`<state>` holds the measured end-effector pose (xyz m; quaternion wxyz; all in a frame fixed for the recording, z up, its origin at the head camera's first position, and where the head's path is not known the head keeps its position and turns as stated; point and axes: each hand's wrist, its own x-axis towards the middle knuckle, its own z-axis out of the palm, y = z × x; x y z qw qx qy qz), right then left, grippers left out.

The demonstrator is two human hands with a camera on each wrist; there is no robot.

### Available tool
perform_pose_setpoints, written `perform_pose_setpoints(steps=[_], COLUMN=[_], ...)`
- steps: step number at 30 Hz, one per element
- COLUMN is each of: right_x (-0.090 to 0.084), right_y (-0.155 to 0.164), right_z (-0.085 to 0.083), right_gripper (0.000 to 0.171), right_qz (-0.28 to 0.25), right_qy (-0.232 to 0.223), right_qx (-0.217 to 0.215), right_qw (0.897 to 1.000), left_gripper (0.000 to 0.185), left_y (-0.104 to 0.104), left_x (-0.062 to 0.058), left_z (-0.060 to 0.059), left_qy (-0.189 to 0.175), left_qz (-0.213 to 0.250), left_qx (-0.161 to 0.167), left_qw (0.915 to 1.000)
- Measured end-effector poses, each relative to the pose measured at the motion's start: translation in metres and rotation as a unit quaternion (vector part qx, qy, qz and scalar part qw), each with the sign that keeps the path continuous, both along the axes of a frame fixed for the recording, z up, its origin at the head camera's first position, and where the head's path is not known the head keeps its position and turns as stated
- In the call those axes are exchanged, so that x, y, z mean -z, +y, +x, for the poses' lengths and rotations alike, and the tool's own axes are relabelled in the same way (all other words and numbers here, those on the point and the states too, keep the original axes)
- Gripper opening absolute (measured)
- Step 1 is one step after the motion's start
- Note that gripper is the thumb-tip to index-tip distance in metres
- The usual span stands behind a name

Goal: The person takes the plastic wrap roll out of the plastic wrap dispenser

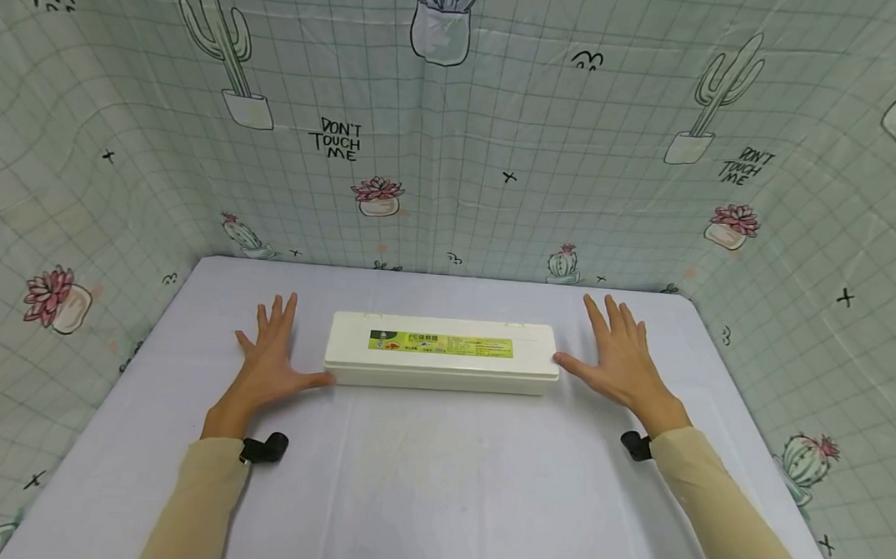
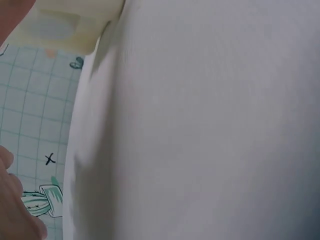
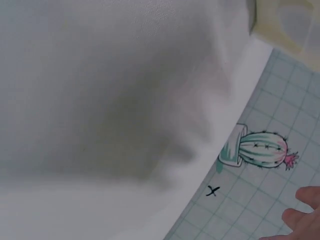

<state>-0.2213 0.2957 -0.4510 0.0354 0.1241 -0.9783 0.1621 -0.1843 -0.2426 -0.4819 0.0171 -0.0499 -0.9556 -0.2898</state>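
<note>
A long white box (image 1: pixel 442 362) sat flat on the worktop (image 1: pixel 409 478), between the left hand (image 1: pixel 267 365) and the right hand (image 1: pixel 618 366). It lay crossways, with its lid down and a green and yellow label (image 1: pixel 441 344) on top. The left hand was spread wide, and its thumb reached the box's near left corner. The right hand was spread wide too, with its thumb at the right end. Neither of the hands had its fingers wrapped around the box, so both were gripping nothing. The thumbs looked like they touched it, but it was hard to be sure.

The step seemed to be steadying the box from both ends. To do that well, it looked best to press softly and the same amount from each side, so the box would not slide or turn. The left thumb was nearer the front than the right one, so an uneven push could have made it twist. The smooth sides looked slippery, so slow, gentle thumbs seemed wise.
</note>
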Motion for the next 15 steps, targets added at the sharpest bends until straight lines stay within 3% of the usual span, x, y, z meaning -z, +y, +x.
perform_pose_setpoints(steps=[9, 15], right_x=[0.0, 0.001], right_y=[-0.026, -0.043], right_z=[0.004, 0.007], right_gripper=[0.107, 0.109], right_qz=[-0.032, -0.053], right_qy=[0.005, 0.016], right_qx=[-0.014, -0.032], right_qw=[0.999, 0.998], left_gripper=[0.148, 0.148], left_y=[0.017, 0.026], left_x=[0.008, 0.007], left_z=[-0.001, 0.0], left_qy=[-0.01, -0.059], left_qz=[0.098, 0.159], left_qx=[0.012, -0.002], left_qw=[0.995, 0.9856])
